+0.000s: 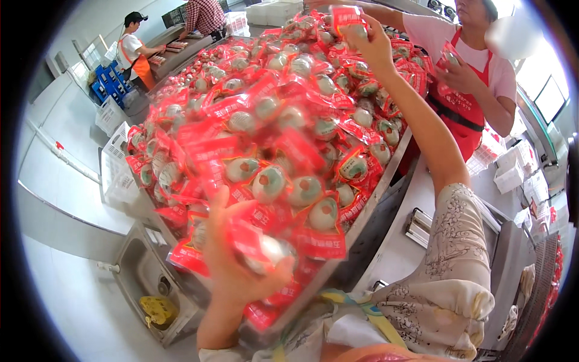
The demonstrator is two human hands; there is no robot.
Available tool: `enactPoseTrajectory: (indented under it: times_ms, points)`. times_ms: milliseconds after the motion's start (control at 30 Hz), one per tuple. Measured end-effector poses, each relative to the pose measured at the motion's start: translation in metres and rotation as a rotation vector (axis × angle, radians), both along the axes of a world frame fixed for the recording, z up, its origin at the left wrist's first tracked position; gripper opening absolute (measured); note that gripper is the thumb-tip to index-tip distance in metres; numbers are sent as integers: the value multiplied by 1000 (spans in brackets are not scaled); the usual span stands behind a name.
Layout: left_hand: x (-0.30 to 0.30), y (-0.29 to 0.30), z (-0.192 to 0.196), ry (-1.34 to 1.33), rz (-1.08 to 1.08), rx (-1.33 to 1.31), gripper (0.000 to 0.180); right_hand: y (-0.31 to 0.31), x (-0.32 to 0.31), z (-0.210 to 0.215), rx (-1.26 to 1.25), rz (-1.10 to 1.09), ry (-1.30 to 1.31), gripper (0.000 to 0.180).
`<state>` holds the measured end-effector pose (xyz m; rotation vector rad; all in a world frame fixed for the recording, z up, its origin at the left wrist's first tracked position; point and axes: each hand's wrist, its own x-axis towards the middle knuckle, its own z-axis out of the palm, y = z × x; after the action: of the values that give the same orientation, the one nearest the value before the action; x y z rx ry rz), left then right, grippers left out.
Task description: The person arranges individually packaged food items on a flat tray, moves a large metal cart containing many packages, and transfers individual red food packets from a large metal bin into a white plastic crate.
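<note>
Egg packets (268,184) lie heaped on the tabletop (375,190); nearest you, your left hand (244,259) curls wide at a blurred packet (269,247), its grip impossible to tell. Farther out, your right hand (373,48) pinches a raised packet (348,19) near a co-worker (461,114). You seem to be picking packets out; the next move likely calls for a steady pinch.

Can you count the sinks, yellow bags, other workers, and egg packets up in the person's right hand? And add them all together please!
Sink: 1
Yellow bag: 1
Other workers: 3
Egg packet in the raised right hand: 1
Total: 6
</note>
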<state>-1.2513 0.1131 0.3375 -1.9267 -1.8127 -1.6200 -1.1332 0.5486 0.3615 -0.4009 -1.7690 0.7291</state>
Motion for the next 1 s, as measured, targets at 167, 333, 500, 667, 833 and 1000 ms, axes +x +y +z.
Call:
enactPoseTrajectory:
  times_ms: [167, 333, 500, 667, 833, 1000]
  points:
    - [-1, -2, 4, -11, 10, -25, 95, 25, -45, -2, -192, -472, -341, 73]
    - [-4, -1, 6, 96, 26, -35, 95, 28, -67, -31, 340, -963, -816, 57]
    - [-6, -7, -2, -56, -4, -36, 99, -34, -63, 6, 159, -450, -343, 40]
    - [-8, -17, -9, -294, -42, -63, 109, -207, -14, 3, 444, 586, -460, 46]
    - [-3, -16, -10, -367, -110, 34, 114, -308, -22, -9, 340, 951, -332, 88]
    - [0, -18, -8, -411, -156, 90, 119, -311, -37, -12, 26, 1075, -185, 65]
